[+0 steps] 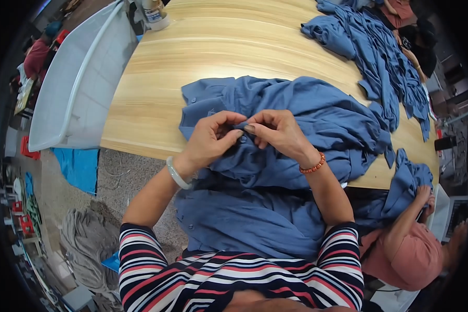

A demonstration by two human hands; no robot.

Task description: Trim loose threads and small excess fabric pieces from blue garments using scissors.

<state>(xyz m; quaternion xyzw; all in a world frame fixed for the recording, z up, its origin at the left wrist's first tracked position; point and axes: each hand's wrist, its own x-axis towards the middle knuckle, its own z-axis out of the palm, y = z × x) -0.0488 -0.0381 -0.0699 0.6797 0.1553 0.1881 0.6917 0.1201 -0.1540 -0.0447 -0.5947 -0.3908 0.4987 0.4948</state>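
A blue garment (pixel 317 119) with dark buttons lies bunched on the wooden table in front of me. My left hand (pixel 213 136), above a pale bangle, pinches its cloth edge between thumb and fingers. Close beside it, my right hand (pixel 276 134), with an orange bead bracelet at the wrist, pinches the same edge. The fingertips nearly meet, and a button (pixel 243 139) shows just below them. Whatever small detail sits between the fingertips is hidden. More blue cloth (pixel 249 218) is draped over my lap below the table edge.
A white plastic tub (pixel 78 78) stands left of the wooden table (pixel 156 104). A bottle (pixel 155 14) sits at the far left. Blue garments (pixel 369 57) are heaped far right. At right, a person in pink (pixel 411 255) handles blue cloth. Grey cloth (pixel 88 249) lies lower left.
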